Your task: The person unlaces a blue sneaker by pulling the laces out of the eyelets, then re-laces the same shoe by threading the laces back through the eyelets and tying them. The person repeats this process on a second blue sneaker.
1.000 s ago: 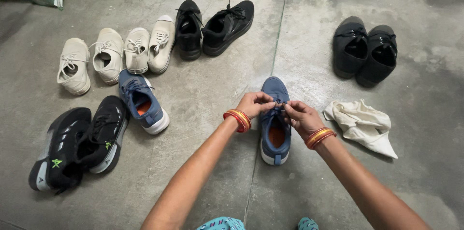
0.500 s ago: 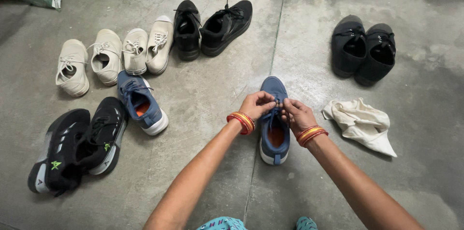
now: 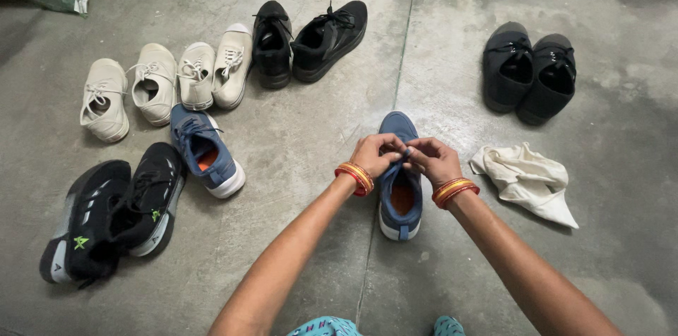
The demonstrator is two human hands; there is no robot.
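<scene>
Both hands have drawn closer together over the blue shoe, which sits on the floor's seam near the middle. Left hand and right hand fingers seem pinched on its laces; uneven pulling could slip the knot loose.

Blue sneaker with orange insole stands upright on concrete, toe pointing away, laces pinched
</scene>
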